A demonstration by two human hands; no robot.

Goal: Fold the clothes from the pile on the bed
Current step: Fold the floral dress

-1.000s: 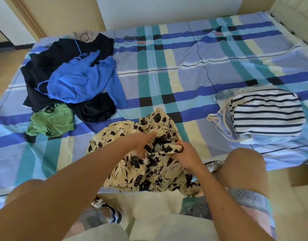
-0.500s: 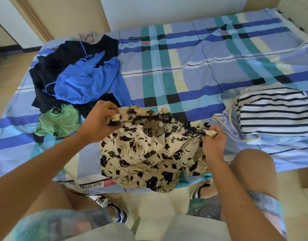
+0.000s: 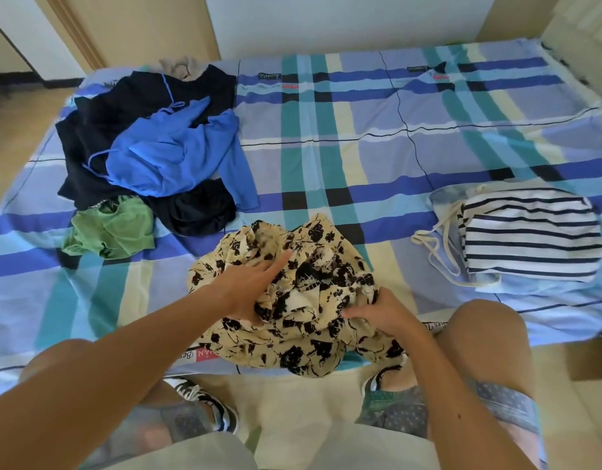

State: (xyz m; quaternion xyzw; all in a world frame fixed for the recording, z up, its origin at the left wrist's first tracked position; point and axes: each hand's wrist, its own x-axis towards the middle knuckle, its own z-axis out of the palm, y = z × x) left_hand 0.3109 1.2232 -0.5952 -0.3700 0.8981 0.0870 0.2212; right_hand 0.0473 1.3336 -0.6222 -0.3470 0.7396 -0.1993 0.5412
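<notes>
Cream floral garment crumpled, left hand resting flat, right hand gripping it

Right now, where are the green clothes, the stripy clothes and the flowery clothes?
green clothes point(image 3: 113, 232): head view, middle of the crumpled heap.
stripy clothes point(image 3: 530, 235): head view, middle of the folded top face.
flowery clothes point(image 3: 293, 347): head view, lower middle of the cloth.

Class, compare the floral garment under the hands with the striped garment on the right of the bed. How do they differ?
The floral garment is cream with black blotches; the striped garment is white with dark stripes. The floral garment lies crumpled; the striped garment is folded flat. The left hand and right hand are on the floral garment; none touches the striped garment. Both lie on the bed.
</notes>
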